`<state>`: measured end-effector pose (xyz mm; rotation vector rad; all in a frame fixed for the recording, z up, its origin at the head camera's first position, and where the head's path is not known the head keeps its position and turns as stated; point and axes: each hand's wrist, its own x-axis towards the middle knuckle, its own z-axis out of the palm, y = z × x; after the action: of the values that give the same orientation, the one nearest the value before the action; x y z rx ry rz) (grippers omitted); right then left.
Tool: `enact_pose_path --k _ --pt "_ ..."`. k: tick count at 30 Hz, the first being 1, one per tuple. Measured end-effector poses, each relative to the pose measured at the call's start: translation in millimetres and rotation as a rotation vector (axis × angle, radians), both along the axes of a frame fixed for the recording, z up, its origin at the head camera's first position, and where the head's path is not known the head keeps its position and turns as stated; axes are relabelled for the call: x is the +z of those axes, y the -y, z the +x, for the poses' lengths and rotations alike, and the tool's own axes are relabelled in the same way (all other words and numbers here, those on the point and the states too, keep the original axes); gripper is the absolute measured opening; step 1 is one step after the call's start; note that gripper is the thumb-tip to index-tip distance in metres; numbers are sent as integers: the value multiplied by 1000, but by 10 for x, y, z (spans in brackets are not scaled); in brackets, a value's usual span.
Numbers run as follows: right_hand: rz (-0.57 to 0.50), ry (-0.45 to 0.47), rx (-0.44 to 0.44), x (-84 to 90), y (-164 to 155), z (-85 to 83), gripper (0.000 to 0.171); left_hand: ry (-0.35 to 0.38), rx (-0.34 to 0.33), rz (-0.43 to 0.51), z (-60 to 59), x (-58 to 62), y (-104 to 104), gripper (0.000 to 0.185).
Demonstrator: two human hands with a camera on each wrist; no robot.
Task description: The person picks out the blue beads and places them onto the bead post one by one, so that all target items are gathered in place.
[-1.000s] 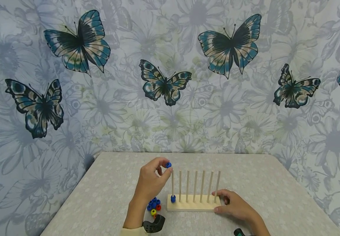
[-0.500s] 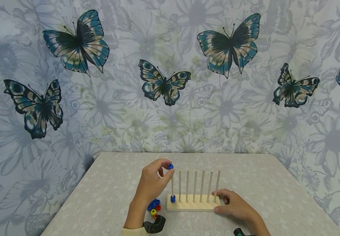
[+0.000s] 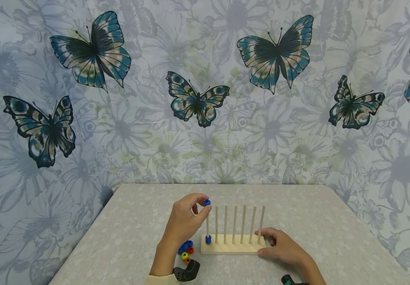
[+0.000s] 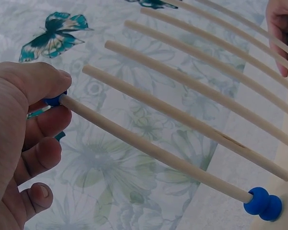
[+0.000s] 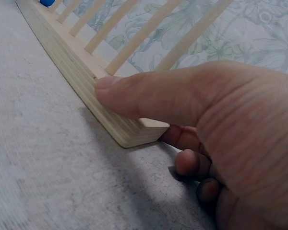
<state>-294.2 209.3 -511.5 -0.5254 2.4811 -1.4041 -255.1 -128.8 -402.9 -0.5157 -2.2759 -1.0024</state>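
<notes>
While both hands work at the rack, this is how things lie:
Left hand [image 3: 185, 219]: pinches a blue bead [image 3: 206, 202] between thumb and forefinger, right at the tip of the leftmost peg [image 3: 207, 221]; the other fingers [image 4: 41, 155] are curled below.
Bead: at the peg's top end, touching it in the left wrist view; whether it is threaded on cannot be told.
Right hand [image 3: 285, 249]: grips the right end of the rack [image 3: 231, 245], thumb [image 5: 149, 93] lying along its near edge, fingers tucked round the end.
Rack: a wooden base on the table [image 3: 119, 233], with seven upright pegs.
Second bead [image 3: 208, 239]: blue, seated at the foot of the leftmost peg.
Loose beads [image 3: 186, 250]: blue, red, yellow and orange, heaped just left of the rack, near the left wrist.
</notes>
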Motion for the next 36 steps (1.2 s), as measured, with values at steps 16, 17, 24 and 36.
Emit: enact_pose_path --k 16,17,24,36 --pt "5 -10 11 -10 0 -8 56 7 28 -32 -6 -19 13 17" --pt "1 -7 10 -10 0 -7 56 7 27 -34 -8 -22 14 16" --pt "-10 1 5 -14 0 -5 57 16 22 -46 -20 -34 28 15" --pt "-2 -5 1 -1 0 5 57 31 19 -68 -24 -46 31 14"
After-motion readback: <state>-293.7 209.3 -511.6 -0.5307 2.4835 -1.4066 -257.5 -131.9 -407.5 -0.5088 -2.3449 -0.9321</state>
